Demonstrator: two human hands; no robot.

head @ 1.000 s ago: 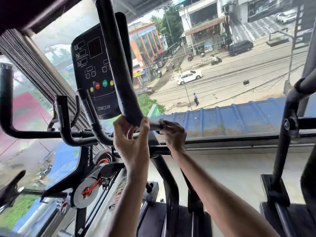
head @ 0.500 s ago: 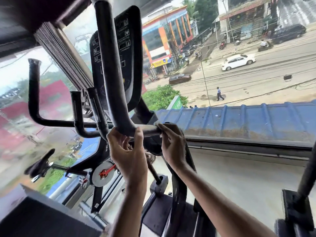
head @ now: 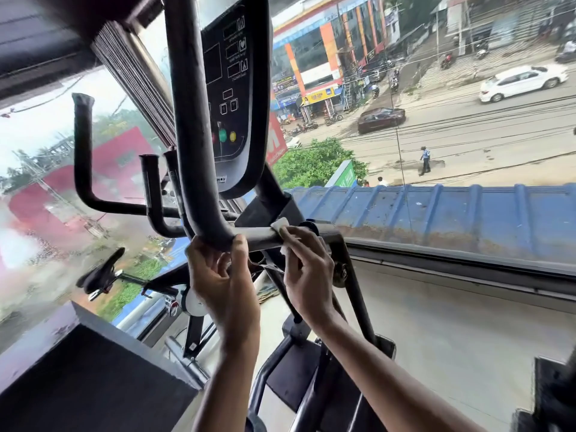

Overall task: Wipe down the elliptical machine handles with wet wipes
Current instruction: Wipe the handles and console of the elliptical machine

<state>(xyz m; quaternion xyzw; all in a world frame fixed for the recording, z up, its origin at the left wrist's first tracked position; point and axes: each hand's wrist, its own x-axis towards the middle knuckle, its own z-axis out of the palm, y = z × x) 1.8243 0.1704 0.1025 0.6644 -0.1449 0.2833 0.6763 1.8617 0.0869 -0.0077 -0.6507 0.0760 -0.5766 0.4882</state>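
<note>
Two grips work on one curved black handle (head: 187, 120). The left grip (head: 223, 275) is closed round its lower bend. The right grip (head: 307, 269) wraps one white wet wipe (head: 282, 228) round the grey bar just beside it. One console (head: 230, 98) stands half hidden behind the handle. Fingers cover most of the wipe, and the handle's top is cut off.

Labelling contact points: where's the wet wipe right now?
Head view, mid-frame: the wet wipe is wrapped over the bare grey bar of the handle, pinched by the right hand, just right of the left hand and below the console.
</note>
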